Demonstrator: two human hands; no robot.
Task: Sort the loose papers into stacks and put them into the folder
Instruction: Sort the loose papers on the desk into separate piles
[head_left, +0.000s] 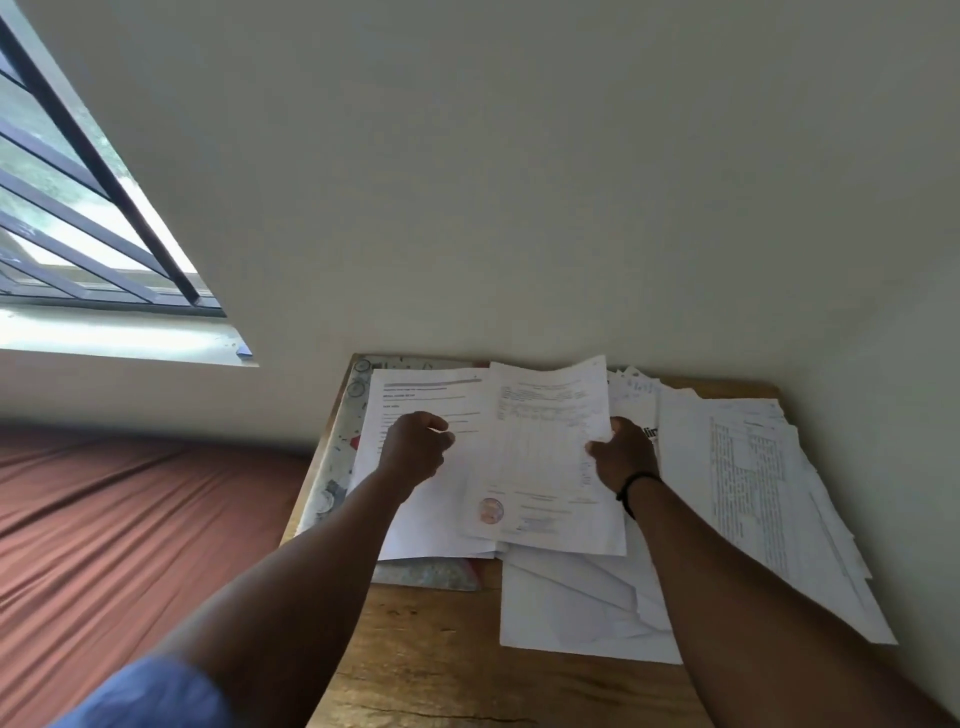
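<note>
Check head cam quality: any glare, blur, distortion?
Head view: window blown out upper left; strong wide-angle bend tilts its bars and the wall; print on the sheet too soft to read; table evenly lit, no harsh shadows; both hands reasonably sharp.

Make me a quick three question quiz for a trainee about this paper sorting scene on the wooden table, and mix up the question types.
1. True or false: the right hand has its grip on the right edge of the stamped sheet.
2. Multiple choice: the patterned folder lies A) under the left paper stack, B) on top of the right-hand pile, C) on the floor.
3. Fill in: the wrist with the black band belongs to the ____ arm.

Key: 1 true; 2 A; 3 right.
</note>
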